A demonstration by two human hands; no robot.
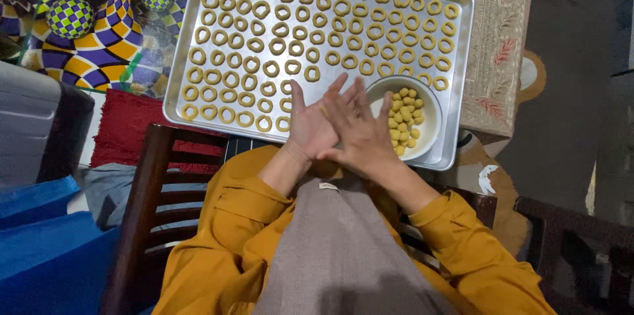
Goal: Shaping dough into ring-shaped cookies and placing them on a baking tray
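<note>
**Dough piece rolled between two palms above the baking tray**

Head view: A dough piece is presumably pressed between the left hand (310, 127) and the right hand (360, 131), but it is hidden by the palms and cannot be confirmed. The hands are laid flat against each other, fingers stretched out and crossed, just over the near edge of the metal baking tray (462, 77); nothing is clenched or grasped by the fingers. Rows of dough rings (277, 28) are spread across most of the tray, with only the stretch nearest the hands left bare. At the tray's near right corner, beside the right hand, a white bowl (432, 127) is set, and small yellow dough balls (403, 117) are heaped in it. The tray is carried on a patterned cloth (495, 37).

The step in hand is judged to be the rolling of one ball into a strand. Next, the palms would need to be parted and the strand closed into a ring and set in the tray's bare stretch.
</note>
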